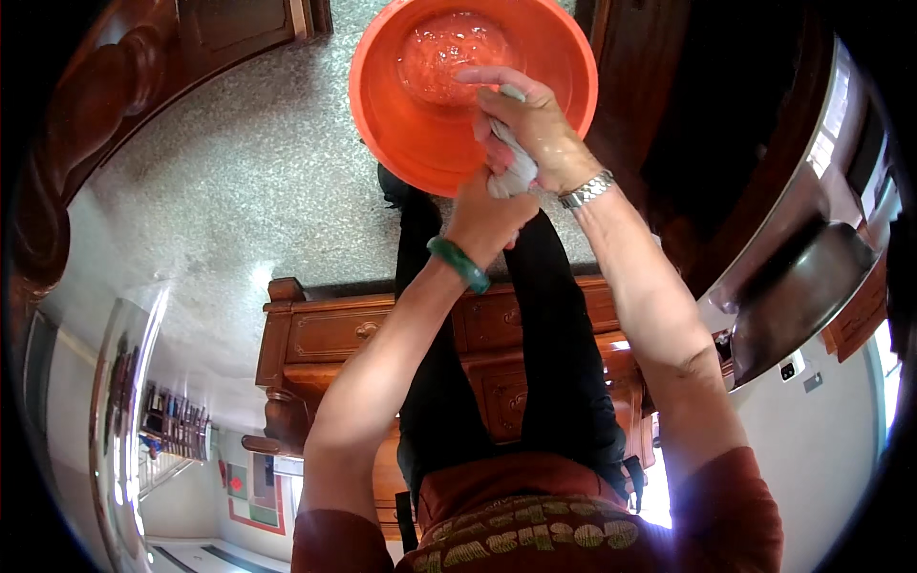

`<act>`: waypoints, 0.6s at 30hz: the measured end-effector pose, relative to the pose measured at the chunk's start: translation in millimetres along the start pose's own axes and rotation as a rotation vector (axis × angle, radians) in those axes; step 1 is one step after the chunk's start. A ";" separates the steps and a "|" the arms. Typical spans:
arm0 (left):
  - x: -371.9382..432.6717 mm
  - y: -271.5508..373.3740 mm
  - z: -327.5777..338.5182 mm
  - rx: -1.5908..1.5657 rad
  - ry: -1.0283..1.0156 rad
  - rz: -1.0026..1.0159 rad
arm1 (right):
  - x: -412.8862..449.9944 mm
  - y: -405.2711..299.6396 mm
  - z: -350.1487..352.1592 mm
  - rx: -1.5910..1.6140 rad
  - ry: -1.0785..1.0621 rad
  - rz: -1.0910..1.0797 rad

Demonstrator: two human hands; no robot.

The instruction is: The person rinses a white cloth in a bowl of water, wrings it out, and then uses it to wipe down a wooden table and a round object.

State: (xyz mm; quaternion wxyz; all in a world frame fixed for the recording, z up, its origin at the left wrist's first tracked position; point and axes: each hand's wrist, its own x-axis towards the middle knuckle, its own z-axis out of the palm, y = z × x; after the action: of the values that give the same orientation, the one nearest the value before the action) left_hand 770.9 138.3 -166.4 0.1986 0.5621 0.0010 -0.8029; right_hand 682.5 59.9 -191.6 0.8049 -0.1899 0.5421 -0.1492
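An orange plastic basin (412, 140) stands at the top of the view with rippling water (455, 57) in it. Over its near edge, both hands grip one twisted, pale wet cloth (517, 172). My left hand (483, 211), with a green bangle at its wrist, is closed around the lower end. My right hand (537, 129), a metal watch band on its wrist, holds the upper part, its index finger stretched out above the water. Part of the cloth is hidden inside the fingers.
Below the basin is a speckled stone floor (236, 179). A carved wooden bench with drawers (337, 329) is behind the person's legs. Dark wooden furniture (79, 136) stands at the left, and more dark wood (630, 79) borders the basin's right side.
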 end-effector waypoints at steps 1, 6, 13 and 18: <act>11.5 -8.6 -2.2 0.125 0.127 0.057 | 8.1 6.2 0.2 0.001 -0.006 -0.003; 59.8 -17.2 -10.4 0.564 0.342 0.243 | 51.5 38.0 -10.5 -0.050 0.369 -0.136; 93.5 -26.6 -18.8 0.685 0.471 0.264 | 93.7 68.0 -29.6 -0.309 0.638 -0.318; 77.2 -35.9 -25.1 0.756 0.475 0.338 | 62.4 47.0 -17.2 -0.097 0.537 0.037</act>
State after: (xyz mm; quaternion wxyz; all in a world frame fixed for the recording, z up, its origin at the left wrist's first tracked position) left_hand 759.8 152.5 -253.3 0.1024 0.7553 -0.3371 -0.5526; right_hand 691.1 71.1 -270.3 0.6250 -0.1717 0.7459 -0.1534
